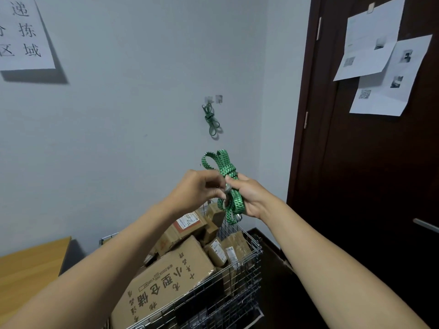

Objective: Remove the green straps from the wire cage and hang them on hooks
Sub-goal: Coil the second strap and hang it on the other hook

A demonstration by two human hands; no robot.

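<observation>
Wire cage point(247, 276), near centre, holds cardboard boxes point(166, 276). Above it, right hand point(249, 198) grips a coiled green strap point(223, 160); left hand point(197, 188) pinches it mid-bundle. Second green strap point(210, 119) hangs from far wall hook point(208, 99).

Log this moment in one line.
left hand, right hand: grip coiled strap | other strap: on wall hook | next hook: free

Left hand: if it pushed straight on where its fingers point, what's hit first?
The strap bundled in the right hand; the left hand seems already to pinch it, depth unclear.
</observation>
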